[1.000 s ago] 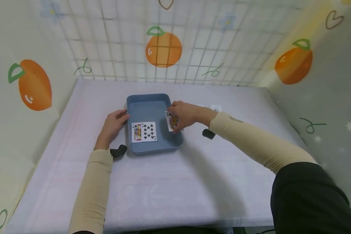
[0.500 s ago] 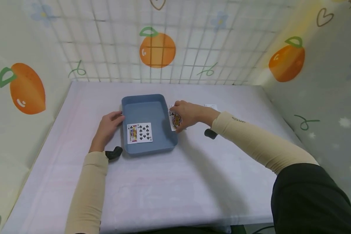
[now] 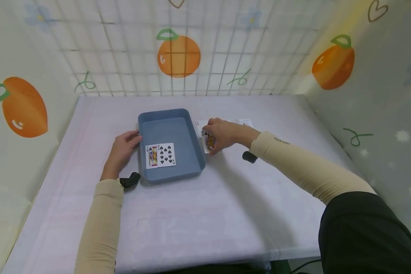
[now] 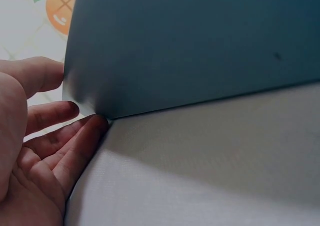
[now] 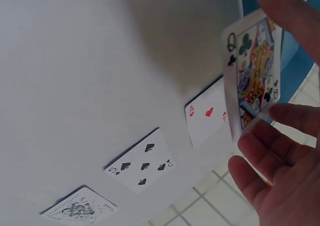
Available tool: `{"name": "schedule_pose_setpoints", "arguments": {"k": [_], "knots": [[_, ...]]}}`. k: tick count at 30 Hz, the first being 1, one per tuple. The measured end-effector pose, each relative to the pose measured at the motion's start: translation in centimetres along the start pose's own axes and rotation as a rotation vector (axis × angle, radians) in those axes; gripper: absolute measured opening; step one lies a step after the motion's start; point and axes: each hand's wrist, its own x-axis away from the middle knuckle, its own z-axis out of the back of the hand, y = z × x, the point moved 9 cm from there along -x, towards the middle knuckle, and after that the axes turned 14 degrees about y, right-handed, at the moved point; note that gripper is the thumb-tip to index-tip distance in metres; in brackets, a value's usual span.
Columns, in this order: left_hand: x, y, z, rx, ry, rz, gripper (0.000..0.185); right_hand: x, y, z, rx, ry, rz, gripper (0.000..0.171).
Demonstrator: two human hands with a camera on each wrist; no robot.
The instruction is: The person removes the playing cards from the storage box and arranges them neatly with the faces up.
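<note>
Paper queen of clubs (image 5: 254,70) in right hand (image 3: 222,134)

My right hand (image 3: 222,134) pinches a card (image 3: 209,141) beside the blue tray (image 3: 164,121); my left hand (image 3: 120,150) touches the tray's wall; 2 cards (image 3: 160,155) lie inside.

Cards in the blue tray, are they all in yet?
Not yet. Two playing cards already lie in the blue plastic tray, steadied by the left hand. The right hand pinches the queen of clubs. Three cards are left on the white table.
</note>
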Motion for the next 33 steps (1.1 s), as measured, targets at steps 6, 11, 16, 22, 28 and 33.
{"name": "schedule_pose_setpoints", "arguments": {"k": [6,11,16,22,28,33], "knots": [[0.1,-0.2,0.0,0.010,-0.001,0.025,0.057,0.1,0.4,-0.9,-0.007,-0.011,-0.011,0.090],[0.1,-0.3,0.0,0.006,0.004,0.042,0.056,0.2,0.3,-2.0,-0.010,-0.042,-0.009,0.087],[0.1,-0.2,0.0,0.015,0.002,0.049,0.055,0.3,0.0,-2.7,-0.010,-0.056,0.010,0.085],[0.0,-0.2,0.1,0.016,0.003,0.047,0.055,0.3,-0.1,-3.2,0.000,-0.054,0.038,0.086],[0.0,-0.1,0.0,0.030,0.002,0.048,0.055,0.3,0.0,-3.9,0.004,-0.089,0.018,0.085],[0.0,-0.1,-0.1,0.046,-0.003,0.048,0.054,0.3,-0.1,-4.5,-0.011,-0.101,0.006,0.084]]}}
